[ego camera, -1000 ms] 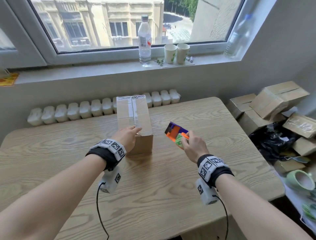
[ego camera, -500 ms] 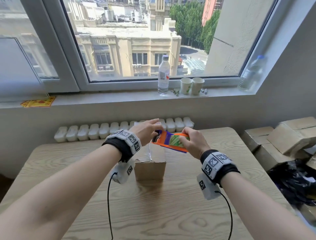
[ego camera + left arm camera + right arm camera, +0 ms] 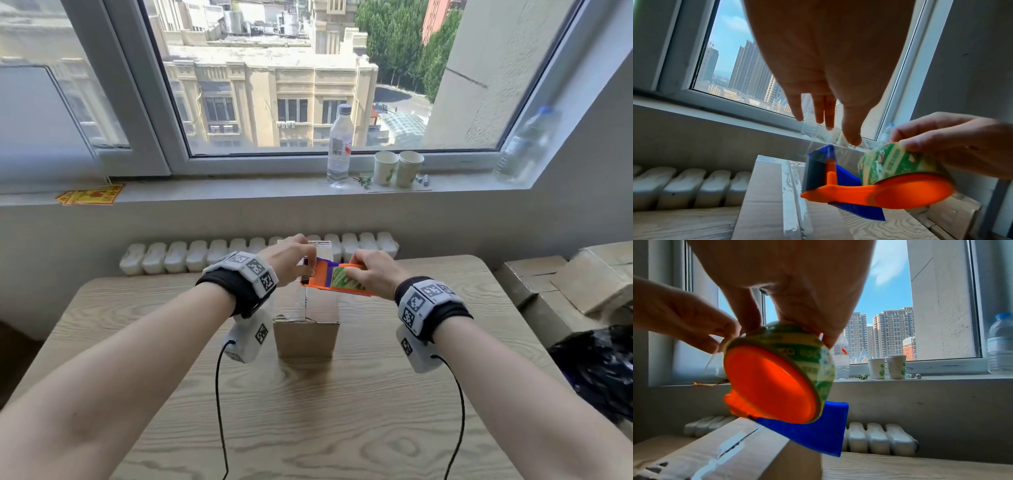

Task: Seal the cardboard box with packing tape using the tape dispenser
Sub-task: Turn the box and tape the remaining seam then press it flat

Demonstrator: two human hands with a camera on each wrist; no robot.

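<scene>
Holding the tape dispenser (image 3: 337, 282) up over the cardboard box (image 3: 306, 334), the right hand (image 3: 371, 274) has its fingers curled over the green tape roll (image 3: 894, 164), clamped on it. The box stands on the wooden table (image 3: 308, 421) straight ahead at 12 o'clock, its long side running away toward the radiator (image 3: 191, 255), with some clear tape already lying along its top seam. At about 11 o'clock from the dispenser, the left hand (image 3: 291, 258) reaches to the blade end, thumb and forefinger closed together on the loose clear tape end (image 3: 838, 151), other fingers loosely extended.

The step in hand looks like drawing out a starting length. To do it well, I'd keep the roll steady in the right hand and pull the strip out flat and taut, so it doesn't fold onto itself, then press that end over the far edge of the box, centred on the seam, before drawing the dispenser back toward the near edge

Farther off, at 1 o'clock, a water bottle (image 3: 340, 147) and two paper cups (image 3: 399, 168) stand on the windowsill (image 3: 239, 190)
</scene>
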